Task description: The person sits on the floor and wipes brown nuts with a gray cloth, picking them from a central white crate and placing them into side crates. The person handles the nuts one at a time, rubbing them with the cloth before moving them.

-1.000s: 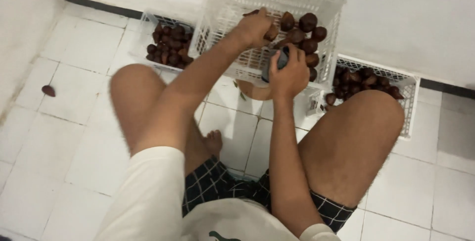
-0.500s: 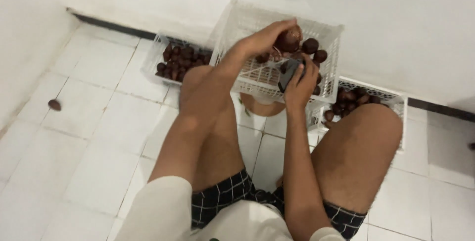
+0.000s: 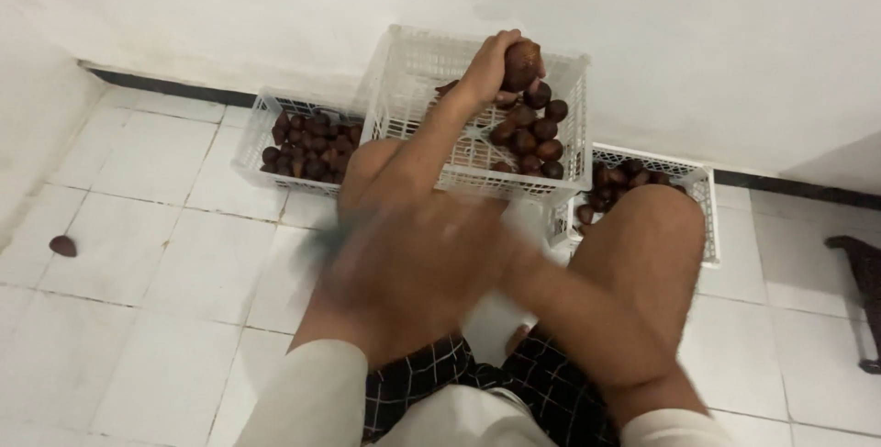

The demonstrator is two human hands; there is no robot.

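Fruit lies alone on the white floor tiles (image 3: 119, 254) at about 9 o'clock: one small brown fruit (image 3: 62, 245), well apart from everything else. Next, at 11 o'clock, I see a low white basket (image 3: 252, 139) against the wall, full of the same dark brown fruits. I think it sits there so it stays close to reach.

In the middle, at 12 o'clock, a taller white crate (image 3: 404, 89) stands between the person's knees. Its far right corner holds a pile of brown fruits (image 3: 530, 139). The left hand (image 3: 491, 66) is up over that pile, and its fingers are closed around one big brown fruit (image 3: 521, 63), lifted clear above the others. Holding it from the top like that keeps the round fruit from slipping.

Lower, near the middle, the right hand (image 3: 413, 259) is just a big blur, low in front of the crate. I cannot tell if it is open or closed, or if it holds anything.

At 2 o'clock, another low basket (image 3: 697, 190) with dark fruits peeks out behind the right knee. Far right, at 3 o'clock, a dark thing (image 3: 858, 268) lies on the tiles; I cannot tell what it is.
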